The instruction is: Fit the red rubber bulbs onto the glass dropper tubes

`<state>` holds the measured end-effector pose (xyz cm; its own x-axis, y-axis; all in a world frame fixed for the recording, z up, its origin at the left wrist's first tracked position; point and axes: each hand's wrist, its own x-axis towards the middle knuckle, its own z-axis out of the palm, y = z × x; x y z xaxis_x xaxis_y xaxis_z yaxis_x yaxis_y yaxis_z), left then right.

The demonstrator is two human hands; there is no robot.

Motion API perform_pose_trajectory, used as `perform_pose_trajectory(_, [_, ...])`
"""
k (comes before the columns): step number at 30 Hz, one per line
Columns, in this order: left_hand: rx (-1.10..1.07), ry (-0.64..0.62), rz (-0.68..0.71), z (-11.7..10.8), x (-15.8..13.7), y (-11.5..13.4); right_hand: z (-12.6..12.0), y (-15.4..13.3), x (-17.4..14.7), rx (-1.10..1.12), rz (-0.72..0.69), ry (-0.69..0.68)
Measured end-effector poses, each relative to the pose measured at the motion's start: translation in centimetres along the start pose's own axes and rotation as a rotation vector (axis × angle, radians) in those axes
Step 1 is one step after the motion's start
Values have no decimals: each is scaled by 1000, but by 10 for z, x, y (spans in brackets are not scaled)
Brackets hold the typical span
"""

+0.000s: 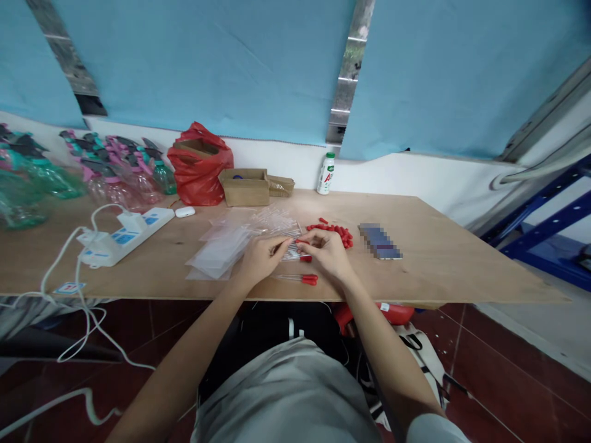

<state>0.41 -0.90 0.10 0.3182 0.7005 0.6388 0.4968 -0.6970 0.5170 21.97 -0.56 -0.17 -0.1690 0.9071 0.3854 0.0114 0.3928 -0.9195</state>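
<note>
Light-brown wooden bench (443, 271) spreads before us, blue sheeting (207, 67) covering the wall behind. Our right hand (329, 249) pinches a small red tapered cap (302, 242) near the middle; our left hand (265, 255) has thumb and finger close together just beside it (whether they grip a tube, we cannot tell). Far of our hands lie thin clear tubes (279, 220), with a heap of glossy red caps (340, 235) to the right; red-capped clear droppers (309, 280) lie near us.
</note>
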Motion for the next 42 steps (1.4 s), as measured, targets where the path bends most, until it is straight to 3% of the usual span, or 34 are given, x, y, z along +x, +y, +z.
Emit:
perform_pose_trajectory(12, [-488,-130,-278,-2,5,-5,-2,-1,-2,-156,-134,0])
perform_pose_trajectory(19, [-549,-137,-295,-6,5,-1,-1,-3,-2,-176,-123,3])
perform_pose_trajectory(28, [-563,-133,-313,-6,4,-2,-7,-16,-5,-434,-425,-30])
perform_pose_trajectory(34, [-546,-135,-319,-2,4,-6,-7,-17,-5,-450,-433,-88])
perform_pose_trajectory(42, [-516,-112,-290,1,4,-5,-5,-12,-6,-455,-358,-59])
